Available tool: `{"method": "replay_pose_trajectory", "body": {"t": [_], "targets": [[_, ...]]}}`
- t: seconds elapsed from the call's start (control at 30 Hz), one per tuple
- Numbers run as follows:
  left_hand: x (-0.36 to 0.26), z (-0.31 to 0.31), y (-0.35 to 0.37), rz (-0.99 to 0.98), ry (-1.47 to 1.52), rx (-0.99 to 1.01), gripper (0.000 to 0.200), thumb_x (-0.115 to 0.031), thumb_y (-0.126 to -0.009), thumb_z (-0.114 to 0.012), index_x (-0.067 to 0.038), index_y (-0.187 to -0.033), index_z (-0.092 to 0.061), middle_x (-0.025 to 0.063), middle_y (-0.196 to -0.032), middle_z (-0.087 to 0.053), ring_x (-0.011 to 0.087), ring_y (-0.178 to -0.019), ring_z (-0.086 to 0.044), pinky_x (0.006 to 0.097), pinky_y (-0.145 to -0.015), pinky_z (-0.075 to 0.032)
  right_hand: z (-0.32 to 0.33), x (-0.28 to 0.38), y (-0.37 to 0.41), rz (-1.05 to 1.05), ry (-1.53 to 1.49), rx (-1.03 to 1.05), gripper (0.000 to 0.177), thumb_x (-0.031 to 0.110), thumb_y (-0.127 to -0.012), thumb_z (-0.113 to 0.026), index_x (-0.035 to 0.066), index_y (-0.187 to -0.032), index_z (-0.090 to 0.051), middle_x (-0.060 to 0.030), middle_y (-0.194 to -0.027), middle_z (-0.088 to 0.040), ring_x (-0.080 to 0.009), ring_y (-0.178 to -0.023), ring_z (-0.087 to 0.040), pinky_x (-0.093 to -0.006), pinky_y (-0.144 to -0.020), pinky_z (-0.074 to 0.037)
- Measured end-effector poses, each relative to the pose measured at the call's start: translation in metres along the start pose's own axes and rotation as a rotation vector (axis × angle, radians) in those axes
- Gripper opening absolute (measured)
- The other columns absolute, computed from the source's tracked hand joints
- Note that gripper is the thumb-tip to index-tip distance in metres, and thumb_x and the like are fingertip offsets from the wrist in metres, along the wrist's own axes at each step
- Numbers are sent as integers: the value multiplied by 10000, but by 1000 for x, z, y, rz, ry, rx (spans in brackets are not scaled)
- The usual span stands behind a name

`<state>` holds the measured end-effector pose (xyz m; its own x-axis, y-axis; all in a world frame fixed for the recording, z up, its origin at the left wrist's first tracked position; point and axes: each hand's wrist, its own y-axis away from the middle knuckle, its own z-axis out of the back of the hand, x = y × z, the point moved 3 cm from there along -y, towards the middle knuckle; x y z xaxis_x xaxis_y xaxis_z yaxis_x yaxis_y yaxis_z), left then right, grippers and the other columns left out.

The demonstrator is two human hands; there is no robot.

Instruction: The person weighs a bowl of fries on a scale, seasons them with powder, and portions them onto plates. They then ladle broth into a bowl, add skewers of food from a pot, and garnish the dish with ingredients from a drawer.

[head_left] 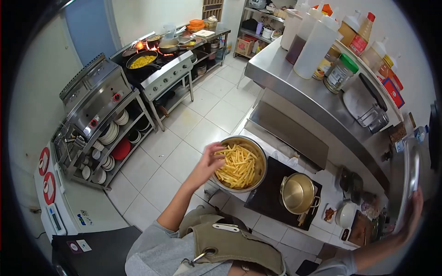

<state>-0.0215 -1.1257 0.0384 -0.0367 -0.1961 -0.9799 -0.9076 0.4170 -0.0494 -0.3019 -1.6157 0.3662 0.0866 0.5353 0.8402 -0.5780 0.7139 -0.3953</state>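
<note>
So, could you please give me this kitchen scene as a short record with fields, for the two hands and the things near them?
place: kitchen, white floor tiles
left hand: at the rim of the metal bowl, fingers on the potato sticks; grasp unclear
right hand: holds the edge of a metal lid
beside the bowl: golden pot on a dark board
shelf above: squeeze bottles, jar with green cap
stove: flame lit, pan of yellow food
</note>
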Motion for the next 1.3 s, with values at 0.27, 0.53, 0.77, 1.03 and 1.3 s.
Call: {"method": "replay_pose_trajectory", "body": {"t": [0.27, 0.53, 0.77, 1.03, 1.3], "targets": [[-15, -106, 31, -317, 278, 792, 1033, -343, -614, -796, -108, -1369, -131, 118, -1340, -313, 256, -1195, -390, 410, -997, -316, -238, -11, 149, -179, -266, 973, 219, 205, -833, -580, 22, -929, -510, -18, -690, -530, -54, -552, -486, -191, -442, -388], [68, -62, 31, 101, 259, 585, 810, -340, -730, -703, -97, -1341, -230, 81, -1306, -364, 229, -1166, -417, 402, -963, -361, -320, -7, 171, -51, -9, 1094, 266, 263, -878, -531, 13, -953, -478, -41, -773, -549, -81, -564, -508, -221, -473, -424], [76, -56, 12, 287, 718, 433, 709, -320, -768, -665, -91, -1320, -284, 74, -1285, -392, 215, -1154, -428, 395, -951, -373, -354, 29, 182, 422, 276, 1028, 964, 413, -568, -775, 64, -1306, -263, -247, -1181, -419, -387, -1031, -465, -415, -869, -406], [79, -53, -2, 160, 860, 276, 406, -218, -866, -520, -50, -1226, -434, 122, -1206, -480, 264, -1126, -455, 391, -933, -377, -376, 18, 142, 395, 40, 1242, 960, 315, -536, -804, 20, -1265, -254, -180, -1193, -413, -290, -1115, -445, -371, -951, -352], [52, -29, 29, -14, 397, 21, 378, -192, -862, -514, -33, -1199, -456, 152, -1195, -483, 301, -1133, -440, 396, -934, -367, -432, -131, -2, 230, 424, 927, 1035, 332, -517, -787, 28, -1321, -211, -250, -1290, -339, -340, -1226, -334, -355, -1007, -304]]}}
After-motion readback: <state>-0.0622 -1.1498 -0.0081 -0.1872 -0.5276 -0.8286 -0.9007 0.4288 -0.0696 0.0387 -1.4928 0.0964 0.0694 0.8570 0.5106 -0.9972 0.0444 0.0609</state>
